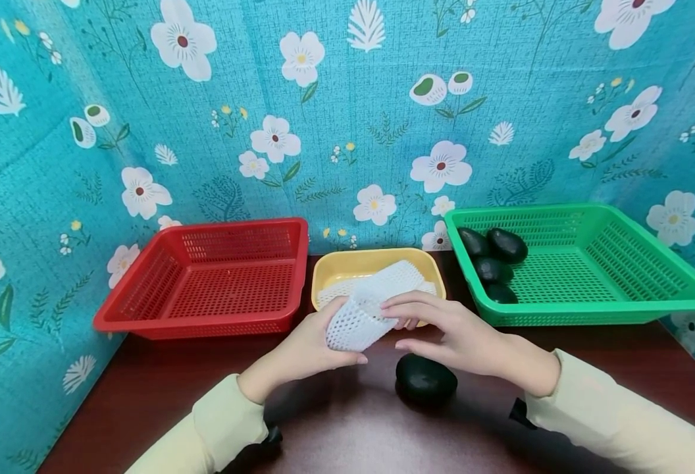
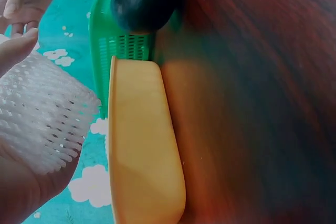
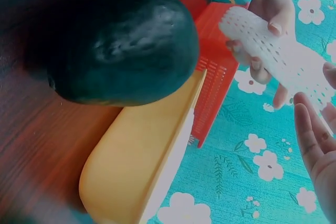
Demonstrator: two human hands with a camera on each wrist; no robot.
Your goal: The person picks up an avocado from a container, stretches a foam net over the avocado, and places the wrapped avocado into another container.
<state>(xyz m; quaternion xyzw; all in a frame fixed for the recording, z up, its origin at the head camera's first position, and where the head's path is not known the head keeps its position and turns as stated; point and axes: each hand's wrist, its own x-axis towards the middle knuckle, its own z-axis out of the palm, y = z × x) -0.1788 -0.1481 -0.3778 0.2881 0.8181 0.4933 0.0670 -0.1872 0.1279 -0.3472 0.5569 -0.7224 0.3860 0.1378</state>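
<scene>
Above the middle of the dark table (image 1: 347, 431), in front of the yellow plastic basin (image 1: 347, 264), a white foam net sleeve (image 1: 356, 326) hung in the left hand (image 1: 301, 345), apparently with nothing inside it. Its soft mesh could fold flat under too tight a grip, and a hard pull on one edge could tear it. The left hand's fingers curled round its near end. The right hand (image 1: 464, 334) hovered opposite, fingers loosely extended and thumb well apart, fingertips at the sleeve's far end; contact there was hard to tell, and no firm hold showed. A dark avocado (image 1: 426, 380) lay loose on the table below that hand, where a brush of the wrist could set it rolling. More foam nets (image 1: 333, 290) lay in the basin, between a red basket (image 1: 223, 291) and a green basket (image 1: 590, 263) holding further avocados (image 1: 506, 246).
</scene>
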